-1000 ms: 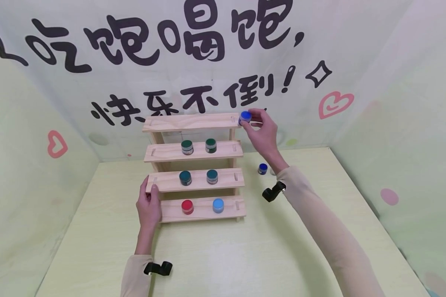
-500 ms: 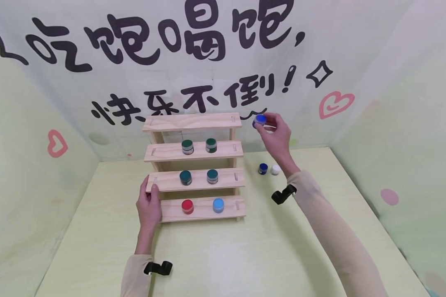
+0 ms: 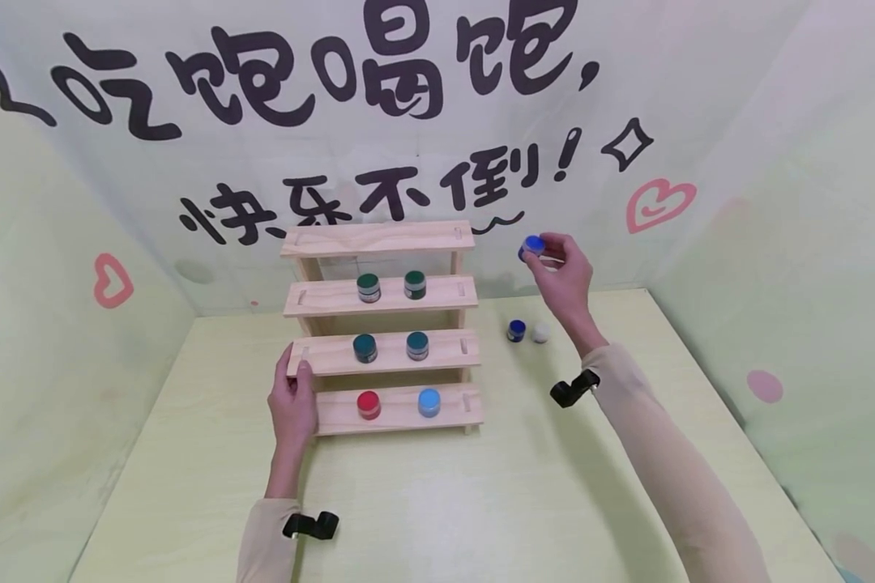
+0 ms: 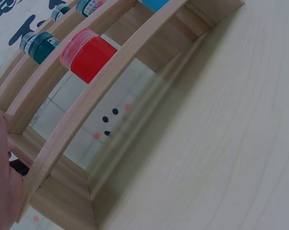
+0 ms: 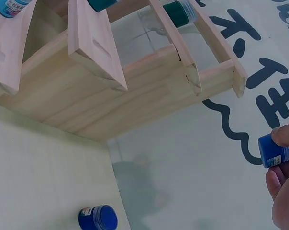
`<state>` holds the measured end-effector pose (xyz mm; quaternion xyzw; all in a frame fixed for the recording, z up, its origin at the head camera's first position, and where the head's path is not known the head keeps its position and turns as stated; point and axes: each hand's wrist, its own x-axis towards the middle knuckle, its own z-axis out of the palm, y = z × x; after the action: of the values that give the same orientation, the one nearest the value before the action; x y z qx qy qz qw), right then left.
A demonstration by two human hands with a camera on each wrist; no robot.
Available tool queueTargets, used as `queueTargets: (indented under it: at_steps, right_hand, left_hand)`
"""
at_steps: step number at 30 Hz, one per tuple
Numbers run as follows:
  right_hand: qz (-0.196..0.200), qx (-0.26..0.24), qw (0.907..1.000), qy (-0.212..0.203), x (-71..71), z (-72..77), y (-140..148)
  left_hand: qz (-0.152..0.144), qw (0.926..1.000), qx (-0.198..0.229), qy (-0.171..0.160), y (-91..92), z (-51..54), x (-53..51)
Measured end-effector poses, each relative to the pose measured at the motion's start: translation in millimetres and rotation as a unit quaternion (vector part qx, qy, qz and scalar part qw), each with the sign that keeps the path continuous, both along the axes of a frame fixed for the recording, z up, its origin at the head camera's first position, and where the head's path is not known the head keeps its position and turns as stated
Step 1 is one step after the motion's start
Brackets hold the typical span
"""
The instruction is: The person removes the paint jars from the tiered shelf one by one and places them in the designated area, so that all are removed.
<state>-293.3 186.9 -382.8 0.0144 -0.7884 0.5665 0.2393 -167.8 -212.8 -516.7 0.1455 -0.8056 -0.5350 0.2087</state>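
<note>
My right hand [image 3: 567,279] holds a small blue paint jar [image 3: 531,247] between thumb and fingers, in the air to the right of a tiered wooden rack [image 3: 379,239]. In the right wrist view this blue jar [image 5: 273,149] shows a white label. My left hand [image 3: 293,409] grips the left end of the rack's second-lowest shelf. On the bottom shelf stand a red jar [image 3: 368,405] and a light blue jar [image 3: 428,402]. Two teal jars [image 3: 364,348] are on the shelf above, and two dark green jars [image 3: 368,288] one tier higher. The top shelf holds no jar.
On the table [image 3: 437,502], right of the rack, a dark blue jar [image 3: 516,330] and a white jar [image 3: 540,333] stand side by side. A printed fabric wall [image 3: 423,146] rises behind the rack. Side walls flank the table.
My right hand has moved right and slightly down, away from the top shelf's right end, with the blue paint jar. The white jar came into full view. My left hand has stayed put.
</note>
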Motion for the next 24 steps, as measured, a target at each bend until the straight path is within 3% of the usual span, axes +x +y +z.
queueTargets:
  at_steps: [10, 24]
  right_hand:
    - [-0.016, -0.006, 0.9994, -0.031, 8.2, -15.5, 17.5]
    - [-0.052, 0.01, 0.9974, -0.048, 13.3, -55.2, 44.6]
  left_hand:
    - [0.005, 1.0, -0.005, 0.005, -1.1, -0.9, -0.4]
    - [0.003, 1.0, -0.007, 0.007, -1.0, -0.6, -0.3]
